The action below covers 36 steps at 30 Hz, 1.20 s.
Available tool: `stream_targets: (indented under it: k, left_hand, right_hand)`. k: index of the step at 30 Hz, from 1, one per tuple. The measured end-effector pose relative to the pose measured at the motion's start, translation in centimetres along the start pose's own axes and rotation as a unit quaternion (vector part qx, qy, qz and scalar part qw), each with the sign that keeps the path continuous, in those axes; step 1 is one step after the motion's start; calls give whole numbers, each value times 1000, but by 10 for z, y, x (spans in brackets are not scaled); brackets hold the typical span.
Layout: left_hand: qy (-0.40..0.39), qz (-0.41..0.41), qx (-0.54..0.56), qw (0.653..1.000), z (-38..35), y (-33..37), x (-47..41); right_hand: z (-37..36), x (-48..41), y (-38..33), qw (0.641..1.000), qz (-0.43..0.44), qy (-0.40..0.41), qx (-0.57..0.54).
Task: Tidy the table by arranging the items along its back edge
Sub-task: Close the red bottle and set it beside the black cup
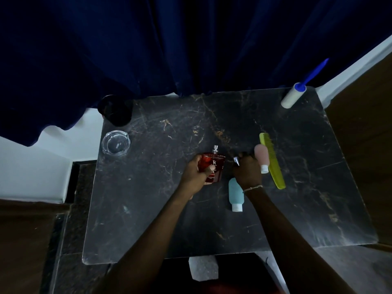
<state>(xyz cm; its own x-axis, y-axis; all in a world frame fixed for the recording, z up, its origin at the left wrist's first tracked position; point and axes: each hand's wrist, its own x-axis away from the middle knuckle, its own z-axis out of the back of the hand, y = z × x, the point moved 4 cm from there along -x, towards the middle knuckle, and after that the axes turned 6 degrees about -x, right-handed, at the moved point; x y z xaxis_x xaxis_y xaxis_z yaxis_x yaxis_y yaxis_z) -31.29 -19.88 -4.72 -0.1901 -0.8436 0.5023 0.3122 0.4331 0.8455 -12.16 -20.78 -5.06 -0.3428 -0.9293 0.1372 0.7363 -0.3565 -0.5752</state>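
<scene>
My left hand grips a red perfume bottle with a bare silver sprayer, near the middle of the dark marble table. Just to its right, my right hand is curled around a small dark cap with a silver rim. A pink squeeze bottle and a yellow-green comb lie right of that hand. A teal squeeze bottle lies under my right wrist. At the left edge sits a glass ashtray, with a black cup at the back left corner.
A lint roller with a blue handle stands at the back right corner. A dark blue curtain hangs over the table's back edge. White walls flank the table on both sides.
</scene>
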Motion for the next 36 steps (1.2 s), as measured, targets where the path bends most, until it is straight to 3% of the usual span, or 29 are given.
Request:
stream_targets:
  k: [6, 10, 17, 36]
  left_hand:
    - [2, 3, 1, 1000, 6, 8, 10]
    - [-4, 2, -7, 1000, 13, 23, 24]
    - [3, -20, -19, 1000, 29, 52, 57]
    - [19, -59, 6, 998, 42, 66, 111]
  right_hand:
    - [29, 7, -16, 988, 36, 44, -144]
    - [54, 13, -31, 956, 2, 9, -293]
    - [97, 30, -74, 917, 28, -56, -395]
    - [121, 54, -133, 904, 114, -156, -382]
